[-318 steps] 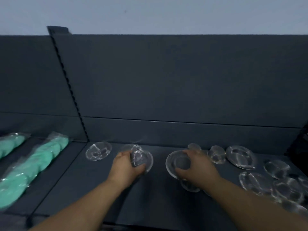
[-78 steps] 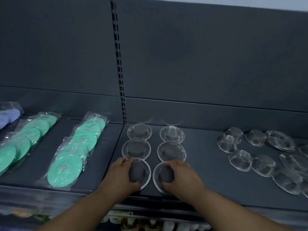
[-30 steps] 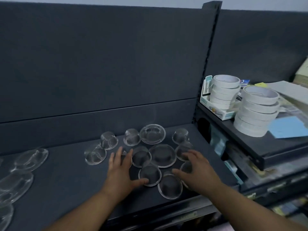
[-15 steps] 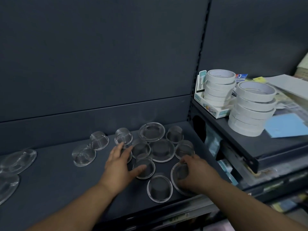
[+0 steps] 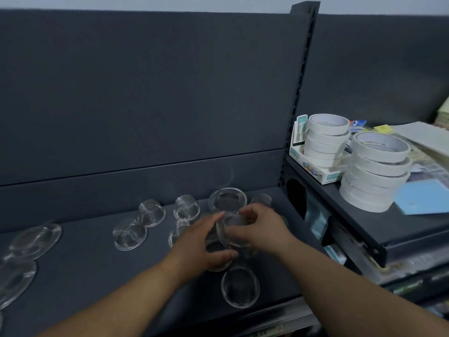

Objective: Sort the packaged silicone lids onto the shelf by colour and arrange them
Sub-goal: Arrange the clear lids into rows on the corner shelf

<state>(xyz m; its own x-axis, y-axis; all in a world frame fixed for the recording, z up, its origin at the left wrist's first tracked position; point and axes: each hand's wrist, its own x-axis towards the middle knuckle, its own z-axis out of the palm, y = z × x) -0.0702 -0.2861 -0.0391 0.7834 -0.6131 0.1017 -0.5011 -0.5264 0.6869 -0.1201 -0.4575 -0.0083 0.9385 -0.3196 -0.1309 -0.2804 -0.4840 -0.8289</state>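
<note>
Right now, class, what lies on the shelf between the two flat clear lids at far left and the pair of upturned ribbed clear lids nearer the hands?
Nothing: the head view shows bare dark shelf between the flat lids and the ribbed lids.

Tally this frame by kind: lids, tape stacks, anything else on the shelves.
Clear lids: at least 11; more may hide under the left hand and right hand
White tape-roll stacks: 2
Blue pad: 1
Total: at least 14
</note>
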